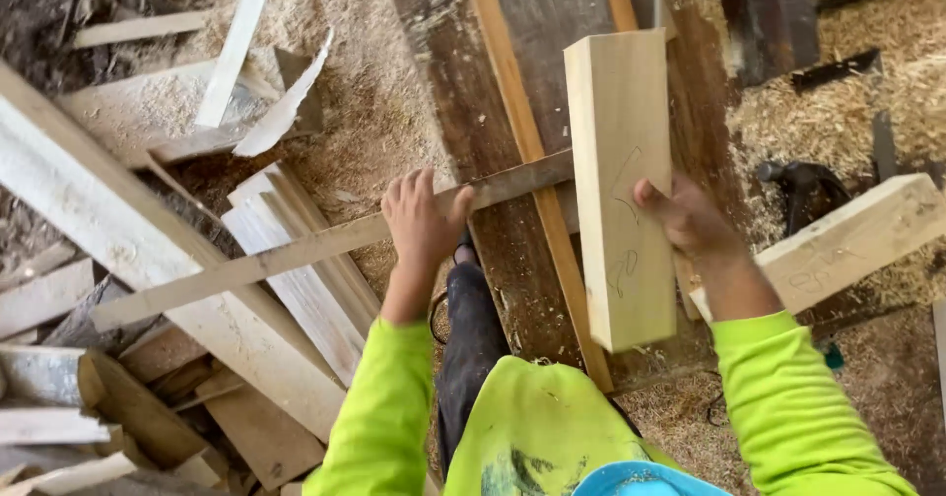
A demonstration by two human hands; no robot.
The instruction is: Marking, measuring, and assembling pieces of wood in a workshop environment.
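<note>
My right hand (687, 218) grips the right edge of a pale, planed wooden block (623, 186) that stands lengthwise over a dark workbench (493, 132); pencil marks show on its face. My left hand (422, 222) rests on a long thin grey batten (296, 253), fingers curled over it. The batten runs from the scrap pile at left up to the block's left edge. Both arms wear bright yellow-green sleeves.
A heap of offcut planks (148, 260) fills the left side. Another pale block (852, 240) lies at the right, near a dark tool (803, 186). Sawdust (374, 92) and shavings cover the ground. An orange-brown strip (527, 151) crosses the bench.
</note>
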